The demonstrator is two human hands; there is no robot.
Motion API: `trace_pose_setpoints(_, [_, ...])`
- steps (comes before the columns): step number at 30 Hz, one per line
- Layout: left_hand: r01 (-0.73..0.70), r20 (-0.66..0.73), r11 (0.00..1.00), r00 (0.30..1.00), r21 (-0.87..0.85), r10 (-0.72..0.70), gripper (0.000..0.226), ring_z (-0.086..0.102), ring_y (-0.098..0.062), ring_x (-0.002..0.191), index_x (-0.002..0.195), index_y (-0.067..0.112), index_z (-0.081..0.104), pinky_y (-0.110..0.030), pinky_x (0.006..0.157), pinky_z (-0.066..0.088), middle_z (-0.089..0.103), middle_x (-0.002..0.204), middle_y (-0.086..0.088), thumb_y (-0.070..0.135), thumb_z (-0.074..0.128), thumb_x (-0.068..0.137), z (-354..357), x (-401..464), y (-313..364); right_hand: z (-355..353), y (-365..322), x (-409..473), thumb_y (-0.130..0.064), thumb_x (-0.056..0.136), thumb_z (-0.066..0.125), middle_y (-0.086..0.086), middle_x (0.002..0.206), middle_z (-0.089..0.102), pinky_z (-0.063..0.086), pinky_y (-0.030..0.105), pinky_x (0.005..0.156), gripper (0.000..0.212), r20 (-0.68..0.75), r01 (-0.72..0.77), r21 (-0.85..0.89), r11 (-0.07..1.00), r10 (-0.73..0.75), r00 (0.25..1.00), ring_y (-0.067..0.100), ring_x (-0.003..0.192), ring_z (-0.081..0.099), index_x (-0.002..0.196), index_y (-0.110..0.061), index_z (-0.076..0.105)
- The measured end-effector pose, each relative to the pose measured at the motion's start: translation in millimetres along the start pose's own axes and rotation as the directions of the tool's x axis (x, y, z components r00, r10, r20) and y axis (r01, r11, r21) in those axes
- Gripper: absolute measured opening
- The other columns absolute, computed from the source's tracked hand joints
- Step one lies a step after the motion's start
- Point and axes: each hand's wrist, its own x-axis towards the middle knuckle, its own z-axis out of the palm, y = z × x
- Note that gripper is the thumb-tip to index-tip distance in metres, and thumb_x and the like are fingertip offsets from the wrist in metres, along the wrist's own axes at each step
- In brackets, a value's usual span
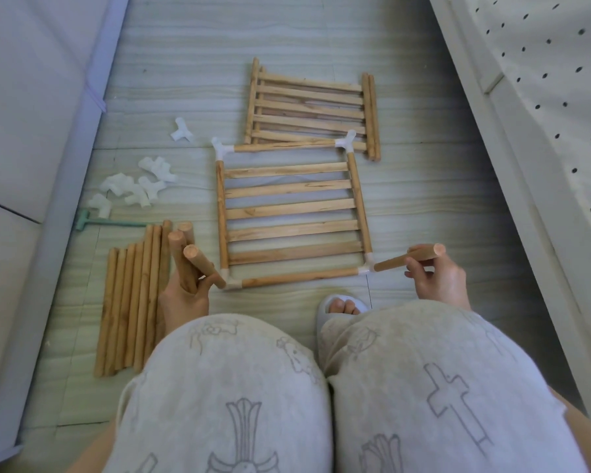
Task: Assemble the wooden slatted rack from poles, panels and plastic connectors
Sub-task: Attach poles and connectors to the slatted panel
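Crouching over the floor, you have the parts sorted by kind, which keeps each within reach. At far left the loose white plastic connectors [135,189] lie in a heap, one more [182,131] apart above them, with a green-handled tool [110,224] just below the heap. The long poles [133,298] lie side by side near your left knee.

Your left hand [185,298] curls round a bundle of three short thick pegs [186,261], ends up, apparently held as stock for the corners; the lowest peg touches or sits at the frame's near-left connector [231,285], though I cannot tell whether it is seated.

In the middle the framed slatted panel [290,216] lies flat, a connector at each corner and poles closing its near and far edges. A spare stack of panels [311,112] rests beyond it, partly under its far edge.

Your right hand [437,278] pinches one short peg [408,259] between fingers and thumb, its tip at the near-right connector [367,266], angled as if to push into the open socket.
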Motion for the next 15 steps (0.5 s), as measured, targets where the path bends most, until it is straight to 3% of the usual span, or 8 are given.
trace_pose_setpoints(2, [0.015, 0.029, 1.0, 0.999, -0.019, -0.015, 0.047, 0.062, 0.01, 0.085, 0.08, 0.056, 0.06, -0.019, 0.075, 0.043, 0.069, 0.083, 0.023, 0.01, 0.069, 0.079, -3.7, 3.4, -0.2, -1.2, -2.6, 0.3, -0.012, 0.092, 0.058, 0.002, 0.084, 0.064, 0.042, -0.001, 0.062, 0.014, 0.033, -0.037, -0.023, 0.999, 0.038, 0.999, 0.012, 0.064, 0.063, 0.103, -0.006, 0.062])
trace_pose_setpoints(5, [0.022, 0.078, 0.995, 0.997, -0.096, -0.014, 0.033, 0.065, -0.001, 0.087, 0.083, 0.035, 0.063, -0.023, 0.078, 0.048, 0.07, 0.08, 0.019, 0.002, 0.068, 0.079, -7.4, 7.7, 2.2, -1.5, -9.6, -0.6, -0.02, 0.093, 0.057, 0.011, 0.095, 0.068, 0.048, 0.025, 0.078, 0.023, 0.092, -0.144, -0.071, 0.987, 0.15, 0.984, 0.024, 0.078, 0.066, 0.108, -0.003, 0.062])
trace_pose_setpoints(8, [-0.042, 0.1, 0.992, 0.994, -0.116, 0.053, 0.032, 0.061, 0.01, 0.075, 0.093, 0.027, 0.064, -0.019, 0.071, 0.048, 0.067, 0.081, 0.019, -0.003, 0.066, 0.08, -11.4, 5.4, 5.5, -1.8, -16.6, -3.3, -0.03, 0.092, 0.057, 0.015, 0.105, 0.068, 0.046, 0.032, 0.078, 0.039, 0.158, -0.291, -0.139, 0.947, 0.311, 0.937, 0.011, 0.062, 0.057, 0.113, 0.003, 0.061])
trace_pose_setpoints(10, [-0.06, 0.114, 0.992, 0.991, -0.109, 0.073, 0.034, 0.059, 0.015, 0.074, 0.1, 0.028, 0.066, -0.015, 0.068, 0.047, 0.067, 0.08, 0.02, 0.0, 0.066, 0.082, -17.6, 5.1, 4.7, 1.8, -21.8, -4.2, -0.031, 0.092, 0.057, 0.024, 0.099, 0.067, 0.049, 0.039, 0.079, 0.041, 0.257, -0.328, -0.168, 0.93, 0.363, 0.896, 0.026, 0.074, 0.063, 0.103, 0.008, 0.063])
trace_pose_setpoints(12, [-0.058, 0.154, 0.991, 0.985, -0.123, 0.077, 0.032, 0.061, 0.011, 0.084, 0.1, 0.03, 0.068, -0.02, 0.08, 0.05, 0.07, 0.088, 0.021, 0.004, 0.067, 0.082, -24.7, 6.4, 3.9, 9.7, -29.9, -2.9, -0.026, 0.092, 0.056, 0.024, 0.096, 0.067, 0.048, 0.04, 0.078, 0.034, 0.317, -0.3, -0.184, 0.936, 0.345, 0.883, 0.035, 0.091, 0.063, 0.098, 0.006, 0.066])
trace_pose_setpoints(15, [-0.076, 0.19, 0.978, 0.975, -0.193, 0.113, 0.034, 0.063, 0.002, 0.095, 0.092, 0.038, 0.068, -0.026, 0.088, 0.045, 0.07, 0.099, 0.02, 0.006, 0.069, 0.082, -30.7, 4.4, 11.5, 26.9, -49.7, 3.7, -0.027, 0.092, 0.053, 0.014, 0.099, 0.068, 0.043, 0.029, 0.075, 0.028, 0.416, -0.181, -0.272, 0.945, 0.285, 0.864, 0.027, 0.096, 0.062, 0.1, -0.005, 0.067])
